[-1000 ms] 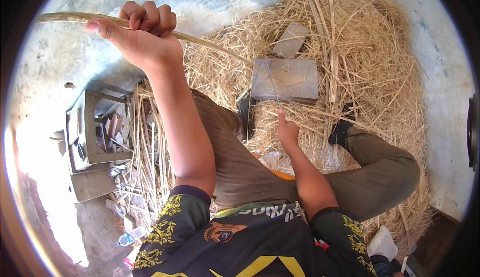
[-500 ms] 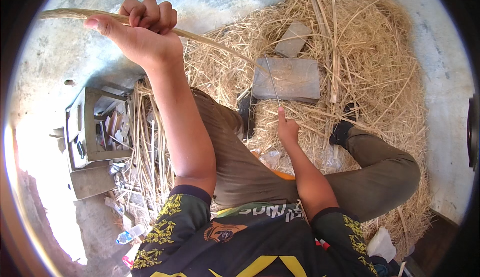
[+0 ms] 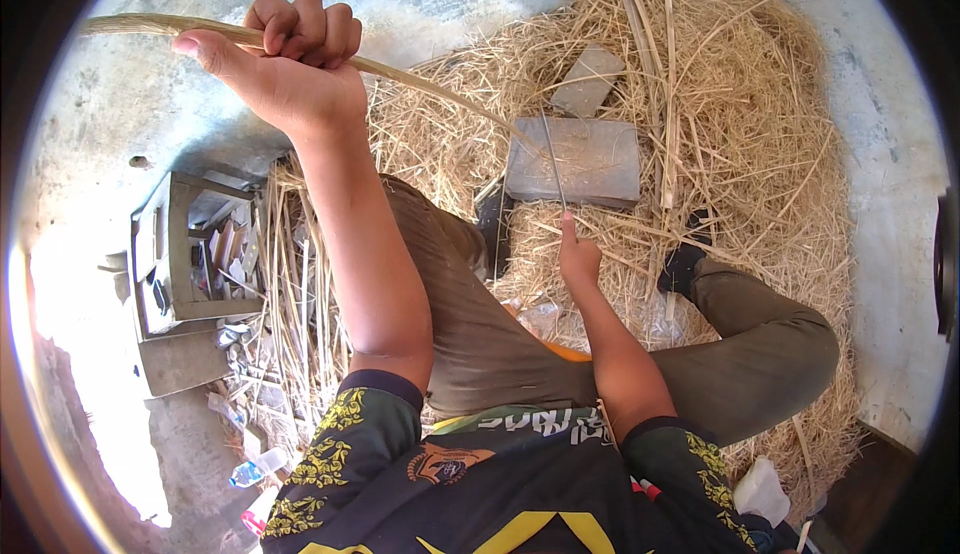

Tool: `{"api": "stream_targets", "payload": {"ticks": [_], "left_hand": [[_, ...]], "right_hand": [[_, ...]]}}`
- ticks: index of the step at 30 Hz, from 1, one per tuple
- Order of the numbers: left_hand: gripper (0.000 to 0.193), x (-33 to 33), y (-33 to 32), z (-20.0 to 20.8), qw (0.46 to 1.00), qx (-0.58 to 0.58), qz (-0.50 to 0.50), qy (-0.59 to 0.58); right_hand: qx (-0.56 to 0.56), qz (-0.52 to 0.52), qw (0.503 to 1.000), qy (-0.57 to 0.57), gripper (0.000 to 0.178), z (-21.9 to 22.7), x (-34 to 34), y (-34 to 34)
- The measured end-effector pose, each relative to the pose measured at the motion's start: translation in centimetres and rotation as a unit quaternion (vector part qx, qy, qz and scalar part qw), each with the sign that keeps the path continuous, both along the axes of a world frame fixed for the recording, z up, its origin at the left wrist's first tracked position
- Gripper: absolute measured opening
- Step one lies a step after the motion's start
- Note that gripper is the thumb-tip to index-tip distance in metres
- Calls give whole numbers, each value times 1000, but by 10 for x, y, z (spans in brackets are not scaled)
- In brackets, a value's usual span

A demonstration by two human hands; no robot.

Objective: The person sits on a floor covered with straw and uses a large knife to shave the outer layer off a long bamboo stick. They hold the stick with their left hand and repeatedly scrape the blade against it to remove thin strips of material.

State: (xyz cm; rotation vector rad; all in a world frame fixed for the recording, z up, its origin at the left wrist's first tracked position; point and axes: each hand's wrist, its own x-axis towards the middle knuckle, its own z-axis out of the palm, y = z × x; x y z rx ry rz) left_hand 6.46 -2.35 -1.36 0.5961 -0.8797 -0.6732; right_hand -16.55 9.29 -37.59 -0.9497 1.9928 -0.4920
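My left hand point(image 3: 305, 69) is raised at the upper left, its fingers wrapped round a long tan plant strip, like split bamboo point(image 3: 430, 86). The strip runs from the left edge, through the fist, and slopes down to the grey block point(image 3: 610, 169) in front of me. In my right hand point(image 3: 578, 259), lower and nearer my body, is a knife point(image 3: 556, 166) with a long, narrow blade. Its handle is mostly hidden by my fingers. The blade points away from me across the left part of the block, crossing near the strip's lower end; contact between them cannot be made out.
Straw-like shavings point(image 3: 770, 144) cover the floor around the block. A smaller grey block point(image 3: 588, 81) lies behind it, and long strips point(image 3: 668, 84) lie to the right. A wooden frame point(image 3: 185, 254) with scraps, more strips point(image 3: 300, 304) and a plastic bottle point(image 3: 258, 468) are at left.
My right hand and the knife have shifted slightly to the right, the blade's tip moving along the block. My left hand has moved slightly right with the strip in it.
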Motion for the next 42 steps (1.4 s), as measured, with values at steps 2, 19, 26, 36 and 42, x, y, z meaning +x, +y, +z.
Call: {"api": "stream_targets", "payload": {"ticks": [2, 19, 26, 36, 42], "left_hand": [[79, 3, 2, 0, 999, -5, -29, -27], [82, 15, -2, -4, 1000, 16, 12, -7], [81, 9, -4, -2, 1000, 13, 24, -5], [81, 8, -6, -3, 998, 17, 56, -6], [80, 3, -6, -1, 995, 39, 87, 8]], "right_hand": [[-35, 9, 998, -55, 91, 10, 0, -9], [-108, 5, 990, -86, 90, 19, 8, -6], [69, 31, 997, 3, 97, -2, -3, -4], [134, -129, 929, -321, 87, -6, 0, -4], [-115, -1, 993, -14, 80, 11, 1, 1]]}}
